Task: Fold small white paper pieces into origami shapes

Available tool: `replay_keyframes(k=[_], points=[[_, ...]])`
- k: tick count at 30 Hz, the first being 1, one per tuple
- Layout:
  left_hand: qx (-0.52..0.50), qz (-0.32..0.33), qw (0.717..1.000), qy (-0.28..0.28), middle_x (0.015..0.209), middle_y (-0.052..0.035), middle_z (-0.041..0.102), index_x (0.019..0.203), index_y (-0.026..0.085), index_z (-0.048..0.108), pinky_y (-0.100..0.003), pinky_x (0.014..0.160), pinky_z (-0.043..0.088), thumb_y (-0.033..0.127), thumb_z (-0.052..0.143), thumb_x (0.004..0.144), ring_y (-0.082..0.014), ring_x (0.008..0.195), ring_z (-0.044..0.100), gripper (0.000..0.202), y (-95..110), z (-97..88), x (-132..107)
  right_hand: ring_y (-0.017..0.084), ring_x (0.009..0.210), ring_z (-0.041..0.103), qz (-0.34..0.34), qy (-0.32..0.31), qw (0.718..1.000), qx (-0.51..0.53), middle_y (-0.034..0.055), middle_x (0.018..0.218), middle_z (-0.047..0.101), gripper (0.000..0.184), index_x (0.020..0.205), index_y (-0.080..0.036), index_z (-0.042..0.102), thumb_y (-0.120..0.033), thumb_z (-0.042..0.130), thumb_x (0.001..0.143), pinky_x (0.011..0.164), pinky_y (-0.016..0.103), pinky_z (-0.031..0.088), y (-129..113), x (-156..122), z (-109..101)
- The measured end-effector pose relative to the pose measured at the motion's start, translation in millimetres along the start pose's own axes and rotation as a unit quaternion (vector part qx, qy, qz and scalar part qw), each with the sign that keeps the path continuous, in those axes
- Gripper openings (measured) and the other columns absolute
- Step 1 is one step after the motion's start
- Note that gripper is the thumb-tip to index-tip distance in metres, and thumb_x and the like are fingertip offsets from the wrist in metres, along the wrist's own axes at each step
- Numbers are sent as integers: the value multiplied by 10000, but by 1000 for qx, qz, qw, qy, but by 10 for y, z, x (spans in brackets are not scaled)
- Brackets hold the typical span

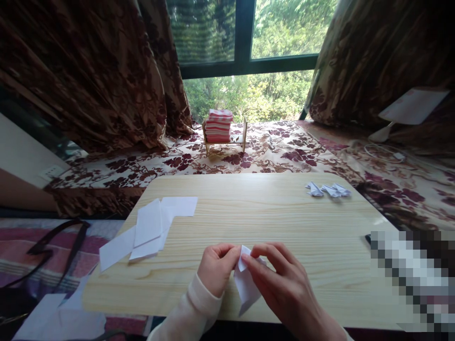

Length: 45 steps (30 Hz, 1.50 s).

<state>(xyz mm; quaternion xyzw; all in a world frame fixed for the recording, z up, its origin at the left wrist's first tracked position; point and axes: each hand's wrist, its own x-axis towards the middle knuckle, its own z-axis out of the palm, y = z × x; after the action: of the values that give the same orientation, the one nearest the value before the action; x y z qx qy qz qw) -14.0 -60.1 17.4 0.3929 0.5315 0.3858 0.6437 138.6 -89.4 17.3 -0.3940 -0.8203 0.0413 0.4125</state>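
A partly folded piece of white paper (246,289) is held between both hands above the near edge of the wooden table (270,213). My left hand (217,266) pinches its upper left edge between thumb and fingers. On the other side, my right hand (284,274) grips the upper right part, its thumb and index finger at a small folded flap. The paper's lower end hangs free, and some of its right side is hidden behind my right fingers.
Loose white paper sheets (148,223) overlap on the table's left. Several small folded paper pieces (330,190) lie at the far right corner. Beyond are a small rack (244,135) with striped cloths (218,128) and a lamp (408,109). More paper (64,317) lies at lower left.
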Motion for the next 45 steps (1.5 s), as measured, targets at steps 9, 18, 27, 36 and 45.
replay_keyframes(k=[9,18,27,36,45], points=[[-97,-42,994,-32,627,-67,667,719,125,744,-260,633,463,376,747,579,-155,605,577,287,-70,-43,-7,177,785,542,18,-4,1000,10,68,900,619,316,1126,-245,595,-83,496,874,649,300,484,12,29,4],[-122,-31,990,-68,658,-62,687,763,134,757,-266,665,458,382,750,607,-153,634,584,293,-56,-34,-18,175,750,528,30,-13,999,11,64,858,614,315,1134,-234,592,-82,497,874,616,289,474,3,23,7],[-113,-16,989,-89,749,-68,724,810,151,761,-270,751,464,299,686,673,-179,738,627,215,3,-44,-38,188,780,542,-2,-25,1000,-7,80,888,632,349,1196,-213,562,-89,473,882,651,314,483,13,28,13],[-61,15,995,-81,767,-43,725,873,161,754,-275,773,431,224,652,676,-199,835,600,230,31,-58,-74,208,818,520,19,-35,999,35,88,945,595,474,1240,-223,526,1,441,831,661,345,481,-4,16,20],[-31,10,997,-65,701,-42,702,867,140,756,-269,686,418,188,605,629,-175,720,567,287,-25,-76,-24,198,941,540,239,-69,951,185,77,1016,554,222,1065,-212,618,-259,473,903,761,303,473,157,54,-85]])
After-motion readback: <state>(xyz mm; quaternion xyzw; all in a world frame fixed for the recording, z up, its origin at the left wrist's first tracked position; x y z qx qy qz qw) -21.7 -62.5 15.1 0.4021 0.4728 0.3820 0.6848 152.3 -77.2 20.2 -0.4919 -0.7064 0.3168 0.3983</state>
